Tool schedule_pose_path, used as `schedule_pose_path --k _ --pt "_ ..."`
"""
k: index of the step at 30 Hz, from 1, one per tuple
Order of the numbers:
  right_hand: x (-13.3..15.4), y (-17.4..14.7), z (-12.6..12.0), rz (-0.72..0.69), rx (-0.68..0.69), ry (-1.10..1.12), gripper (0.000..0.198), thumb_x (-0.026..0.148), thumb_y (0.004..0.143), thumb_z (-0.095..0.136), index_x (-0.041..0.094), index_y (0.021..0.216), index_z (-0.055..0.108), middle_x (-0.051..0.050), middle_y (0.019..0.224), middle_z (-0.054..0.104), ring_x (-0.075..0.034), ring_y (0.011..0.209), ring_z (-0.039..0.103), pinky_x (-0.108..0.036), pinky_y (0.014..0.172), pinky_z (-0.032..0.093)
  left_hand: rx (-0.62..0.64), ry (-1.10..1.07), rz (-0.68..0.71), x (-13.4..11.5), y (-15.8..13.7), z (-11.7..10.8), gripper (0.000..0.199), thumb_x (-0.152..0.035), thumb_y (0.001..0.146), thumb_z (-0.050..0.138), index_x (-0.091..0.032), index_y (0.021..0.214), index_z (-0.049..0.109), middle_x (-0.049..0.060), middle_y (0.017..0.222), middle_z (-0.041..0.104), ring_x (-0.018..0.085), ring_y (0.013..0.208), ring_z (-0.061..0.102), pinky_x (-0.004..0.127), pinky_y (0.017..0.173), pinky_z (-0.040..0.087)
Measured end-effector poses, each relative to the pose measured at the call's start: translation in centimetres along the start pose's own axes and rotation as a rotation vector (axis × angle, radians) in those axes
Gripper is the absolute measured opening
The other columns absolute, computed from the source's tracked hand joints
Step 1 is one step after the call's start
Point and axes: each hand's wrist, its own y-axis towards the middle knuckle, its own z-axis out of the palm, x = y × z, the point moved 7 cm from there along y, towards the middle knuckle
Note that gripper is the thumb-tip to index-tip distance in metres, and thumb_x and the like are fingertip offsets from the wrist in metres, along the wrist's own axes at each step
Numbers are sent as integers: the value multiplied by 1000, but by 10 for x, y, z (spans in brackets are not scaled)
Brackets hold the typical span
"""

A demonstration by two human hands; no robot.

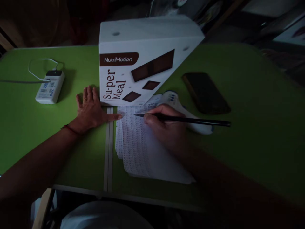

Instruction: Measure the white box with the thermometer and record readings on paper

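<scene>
Black slim pen pinched in right hand, tip on white lined paper sheets; left hand spread flat on green table.

Dim overall, heavy darkening toward edges and corners. Brightest zone: centre, on the white box and green table. Soft shadow right of the power bank. Forearms in the foreground near black. Background murky, indistinct. Wide-angle bowing along the table edges. No glare.
</scene>
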Motion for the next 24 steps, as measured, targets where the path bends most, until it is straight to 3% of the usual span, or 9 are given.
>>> schedule_pose_path --k 9,17,24 --pt "2 0 4 -2 53 73 12 20 77 66 29 70 60 2 61 61 -16 52 55 -33 49 46 -36 -8 18 0 1 -1 153 -102 55 64 -9 167 16 23 174 12 48 160 4 64 130 4" --pt "6 -1 5 -22 47 54 11 21 76 66 28 69 61 3 60 63 -16 53 55 -31 50 45 5 -6 -7 0 -1 -1 156 -102 56 63 -6 168 11 22 174 5 45 161 0 61 131 0" --pt "7 0 6 52 71 63 10 26 75 61 27 66 58 3 57 60 -15 51 53 -30 49 45 -10 -19 10 0 0 0 154 -102 55 64 -10 168 13 21 175 9 46 161 2 62 131 1"
